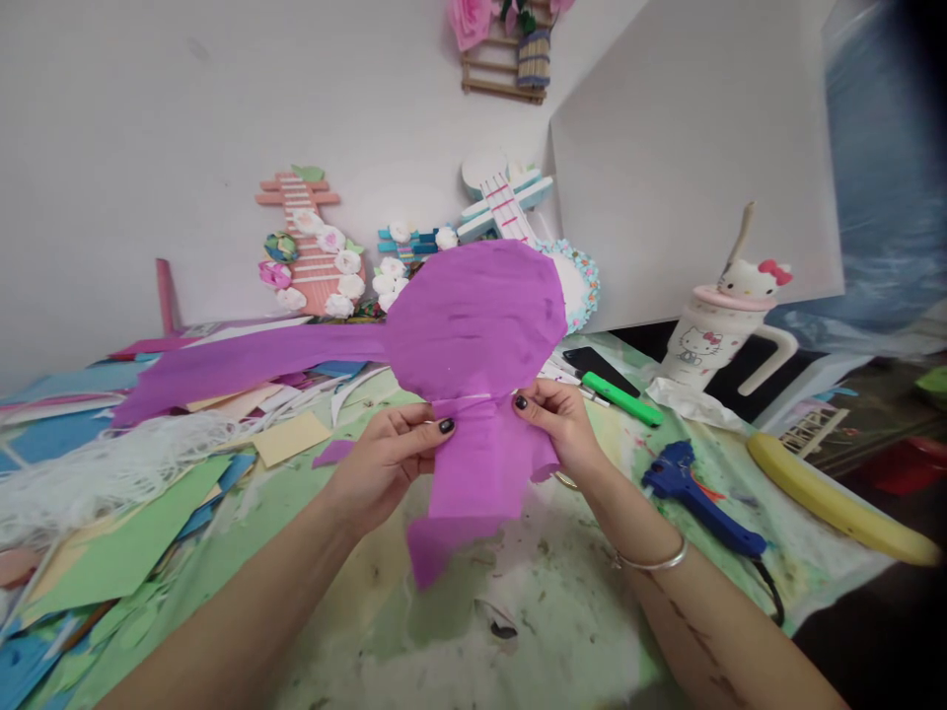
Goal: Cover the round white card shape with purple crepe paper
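Observation:
A purple paper-covered shape [477,320], with a round top and a narrower strip hanging below, is held upright above the table. My left hand [392,456] pinches the left edge just under the round part, thumb in front. On the opposite edge, my right hand [560,426] pinches the purple paper between thumb and fingers. The lower strip folds at its bottom, and a loose flap points down to the left. The fingers behind the paper are partly hidden.
Coloured paper sheets [118,537] and white shredded strands [140,463] cover the left side. To the right are a green marker [621,398], a blue glue gun [702,501], a yellow banana-shaped object [836,498] and a white cup [702,340]. Decorated crafts [318,247] stand behind.

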